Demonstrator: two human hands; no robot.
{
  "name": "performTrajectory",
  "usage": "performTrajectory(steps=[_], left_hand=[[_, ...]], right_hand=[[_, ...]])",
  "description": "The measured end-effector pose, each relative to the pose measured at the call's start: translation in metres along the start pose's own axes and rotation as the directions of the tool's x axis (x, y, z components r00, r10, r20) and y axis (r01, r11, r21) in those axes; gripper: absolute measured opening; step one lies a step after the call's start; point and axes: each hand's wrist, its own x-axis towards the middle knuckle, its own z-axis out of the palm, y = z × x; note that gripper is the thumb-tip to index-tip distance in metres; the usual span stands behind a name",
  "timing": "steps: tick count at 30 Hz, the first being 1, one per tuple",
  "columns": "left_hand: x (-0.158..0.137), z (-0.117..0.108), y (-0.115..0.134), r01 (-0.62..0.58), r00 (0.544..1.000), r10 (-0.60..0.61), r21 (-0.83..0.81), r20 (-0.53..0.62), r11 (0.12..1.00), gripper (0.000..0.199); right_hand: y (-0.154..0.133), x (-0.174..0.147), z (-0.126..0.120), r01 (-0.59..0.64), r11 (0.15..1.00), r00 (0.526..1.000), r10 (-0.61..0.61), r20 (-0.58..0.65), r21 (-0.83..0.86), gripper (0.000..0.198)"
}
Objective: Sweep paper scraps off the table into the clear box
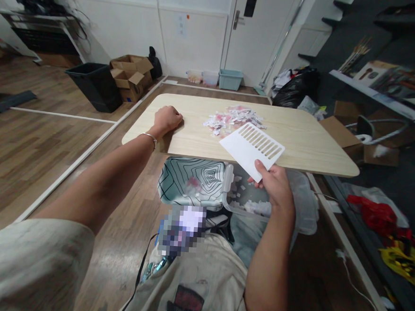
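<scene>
My left hand (pixel 169 119) is closed in a fist on the left part of the pale wooden tabletop (pixel 308 143); whatever its curled fingers hold, if anything, is hidden. My right hand (pixel 274 184) grips a white slotted scraper (pixel 252 147) by its near corner, thumb on top. The scraper's slots run along its far right side. Its far left edge is close to a loose pile of small white and pink paper scraps (pixel 233 119); I cannot tell whether they touch. Below the table's near edge, a clear plastic bin (pixel 305 205) holds more white scraps, partly behind my right hand.
A patterned cushion-like thing (pixel 177 182) with a few scraps lies left of the bin. Beyond the table are a black trash bin (pixel 94 88), cardboard boxes (pixel 131 74) and a light blue basket (pixel 230 79). An open carton (pixel 344 136) and shelves (pixel 382 96) stand at right.
</scene>
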Motion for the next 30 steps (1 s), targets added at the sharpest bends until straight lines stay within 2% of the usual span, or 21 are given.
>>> performTrajectory(steps=[6, 10, 15, 24, 30], left_hand=[[0.001, -0.001, 0.000, 0.004, 1.000, -0.005, 0.016, 0.009, 1.000, 0.046], [0.002, -0.001, 0.000, -0.001, 1.000, 0.000, 0.034, 0.008, 0.999, 0.044], [0.001, -0.001, 0.000, -0.006, 1.000, 0.006, 0.017, 0.011, 1.000, 0.042], [0.002, -0.002, 0.000, -0.010, 1.000, 0.010, 0.001, 0.019, 1.000, 0.043], [0.002, -0.001, 0.000, -0.015, 1.000, 0.015, 0.006, 0.012, 1.000, 0.044]], right_hand=[[-0.009, -0.006, 0.002, -0.008, 1.000, 1.000, 0.009, 0.030, -0.023, 0.073], [-0.011, -0.007, 0.004, 0.041, 0.999, 0.998, -0.041, 0.043, 0.009, 0.076], [-0.008, -0.004, 0.005, 0.076, 0.997, 0.997, -0.075, -0.019, 0.017, 0.080], [-0.009, -0.001, 0.005, 0.035, 0.999, 0.996, -0.037, -0.076, -0.024, 0.076], [-0.012, -0.005, 0.001, -0.018, 1.000, 1.000, 0.018, -0.007, -0.016, 0.068]])
